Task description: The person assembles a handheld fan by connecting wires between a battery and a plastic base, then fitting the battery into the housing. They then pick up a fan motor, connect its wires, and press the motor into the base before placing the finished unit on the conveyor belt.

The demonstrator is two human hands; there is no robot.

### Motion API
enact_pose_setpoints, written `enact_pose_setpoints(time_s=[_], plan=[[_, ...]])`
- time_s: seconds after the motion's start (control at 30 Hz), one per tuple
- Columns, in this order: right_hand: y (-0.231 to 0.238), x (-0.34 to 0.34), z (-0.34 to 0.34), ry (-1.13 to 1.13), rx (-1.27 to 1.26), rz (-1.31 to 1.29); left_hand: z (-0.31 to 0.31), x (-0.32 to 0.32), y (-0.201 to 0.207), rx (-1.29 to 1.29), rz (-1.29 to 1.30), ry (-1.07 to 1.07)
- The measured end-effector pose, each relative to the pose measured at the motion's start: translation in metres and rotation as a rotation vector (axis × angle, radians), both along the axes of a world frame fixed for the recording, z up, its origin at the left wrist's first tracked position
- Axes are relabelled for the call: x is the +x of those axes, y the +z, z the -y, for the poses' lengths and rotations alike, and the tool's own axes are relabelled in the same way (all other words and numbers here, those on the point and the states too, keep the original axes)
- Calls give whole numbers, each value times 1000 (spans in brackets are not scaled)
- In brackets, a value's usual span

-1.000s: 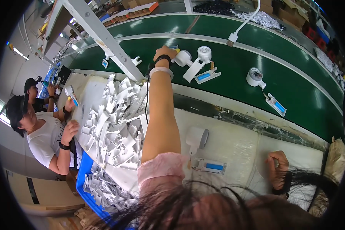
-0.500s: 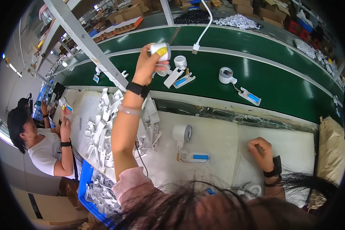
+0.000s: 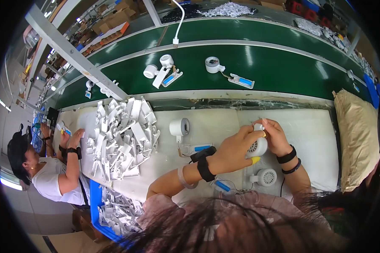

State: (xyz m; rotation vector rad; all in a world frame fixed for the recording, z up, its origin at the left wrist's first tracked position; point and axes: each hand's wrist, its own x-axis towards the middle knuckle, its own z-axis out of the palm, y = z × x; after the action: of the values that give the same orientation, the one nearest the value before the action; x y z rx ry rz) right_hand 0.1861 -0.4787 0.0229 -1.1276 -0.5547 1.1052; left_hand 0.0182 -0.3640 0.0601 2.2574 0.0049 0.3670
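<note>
Both my hands meet over the right side of the white work table. My left hand (image 3: 234, 152), with yellow covers on its fingertips, is wrapped round a white round fan head (image 3: 258, 147) with a slotted grille. My right hand (image 3: 277, 137) closes on the small white neck end of the same fan head. Below them lies another white fan head (image 3: 266, 177) with its grille up, beside a blue battery (image 3: 222, 185) with thin wires. To the left of my hands stands a white fan head (image 3: 179, 126), wired to a tray with a blue battery (image 3: 202, 148).
A heap of white plastic casings (image 3: 124, 139) covers the table's left part, above a blue bin (image 3: 96, 206) of similar pieces. Fan units (image 3: 213, 65) lie on the green conveyor (image 3: 278, 69). A white cable (image 3: 179, 27) hangs above it. A co-worker (image 3: 50, 168) sits left; a brown sack (image 3: 354, 139) stands right.
My left hand has come back from over the conveyor to the table, bringing the fan head. My right hand has moved up and left to meet it. The view has shifted.
</note>
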Motion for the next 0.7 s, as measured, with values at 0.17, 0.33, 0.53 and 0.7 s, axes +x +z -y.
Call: enact_pose_setpoints(time_s=[0.17,0.33,0.53,0.7], plan=[[9,5,-6,108,38,-196,3,1,0,136,-5,-64],[-12,22,-3,262,22,-98,-10,4,-9,169,48,-85],[14,16,0,75,139,-126,-41,5,-5,-195,23,176],[22,10,5,203,200,-143,-36,17,-40,-302,74,59]])
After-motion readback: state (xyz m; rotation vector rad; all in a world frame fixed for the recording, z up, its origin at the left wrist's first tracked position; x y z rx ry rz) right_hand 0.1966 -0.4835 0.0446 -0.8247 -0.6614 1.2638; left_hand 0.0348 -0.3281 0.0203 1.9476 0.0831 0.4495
